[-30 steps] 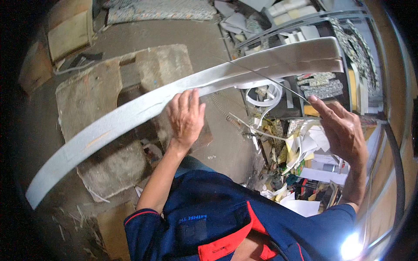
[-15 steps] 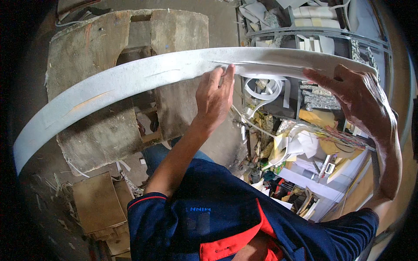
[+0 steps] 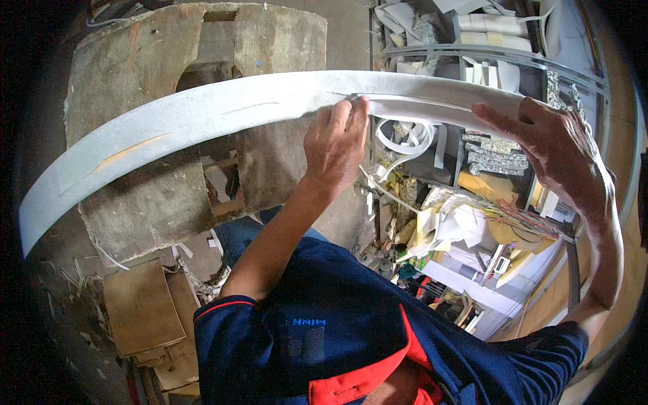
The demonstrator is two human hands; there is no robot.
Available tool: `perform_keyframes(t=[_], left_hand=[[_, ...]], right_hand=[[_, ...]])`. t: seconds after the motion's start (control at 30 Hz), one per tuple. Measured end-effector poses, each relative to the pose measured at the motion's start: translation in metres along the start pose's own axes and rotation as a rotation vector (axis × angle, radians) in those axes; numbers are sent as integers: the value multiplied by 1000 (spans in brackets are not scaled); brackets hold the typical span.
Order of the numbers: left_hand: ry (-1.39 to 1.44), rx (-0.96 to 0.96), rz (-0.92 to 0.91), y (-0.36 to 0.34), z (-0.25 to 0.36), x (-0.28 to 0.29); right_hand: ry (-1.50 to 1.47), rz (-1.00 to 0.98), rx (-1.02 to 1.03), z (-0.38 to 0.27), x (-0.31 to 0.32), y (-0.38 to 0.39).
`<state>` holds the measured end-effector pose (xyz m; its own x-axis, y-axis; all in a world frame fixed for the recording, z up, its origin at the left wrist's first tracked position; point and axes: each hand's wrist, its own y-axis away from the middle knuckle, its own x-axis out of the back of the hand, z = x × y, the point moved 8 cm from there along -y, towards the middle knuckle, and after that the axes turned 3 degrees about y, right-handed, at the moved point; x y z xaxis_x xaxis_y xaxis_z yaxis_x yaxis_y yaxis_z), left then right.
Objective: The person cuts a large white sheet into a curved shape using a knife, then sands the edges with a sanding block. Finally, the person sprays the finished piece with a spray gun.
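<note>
Long pale strip (image 3: 223,101), arched across the view in front of you. Your left hand (image 3: 332,145) grasps its lower edge; your right hand (image 3: 560,145) covers its right end, and whether it grips there cannot be told. Progress, as judged: a slit (image 3: 418,100) gapes between your hands; leftward, only short, broken creases show. Beyond the strip: a worn slab (image 3: 270,40), partly covered; at right, a white coil (image 3: 430,138), paper-like scraps (image 3: 466,226) and a compartmented rack (image 3: 499,50).

1 white strip (image 3: 223,101) arches across the upper frame, the left hand (image 3: 334,145) touching it at upper centre, the right hand (image 3: 557,142) at upper right.
</note>
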<state>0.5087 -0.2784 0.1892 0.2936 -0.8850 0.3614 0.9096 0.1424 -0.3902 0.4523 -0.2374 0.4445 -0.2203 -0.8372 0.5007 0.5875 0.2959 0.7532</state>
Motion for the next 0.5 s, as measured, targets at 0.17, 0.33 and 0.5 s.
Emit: perform_keyframes(t=[0.17,0.33,0.5], left_hand=[[2,-4,9,1,-2,-1],[19,-29,66,5,0,3],[20,2,42,7,1,2]], right_hand=[[31,6,-77,7,-3,0],[-12,25,41,-3,-4,-2],[21,-42,2,-2,-8,0]])
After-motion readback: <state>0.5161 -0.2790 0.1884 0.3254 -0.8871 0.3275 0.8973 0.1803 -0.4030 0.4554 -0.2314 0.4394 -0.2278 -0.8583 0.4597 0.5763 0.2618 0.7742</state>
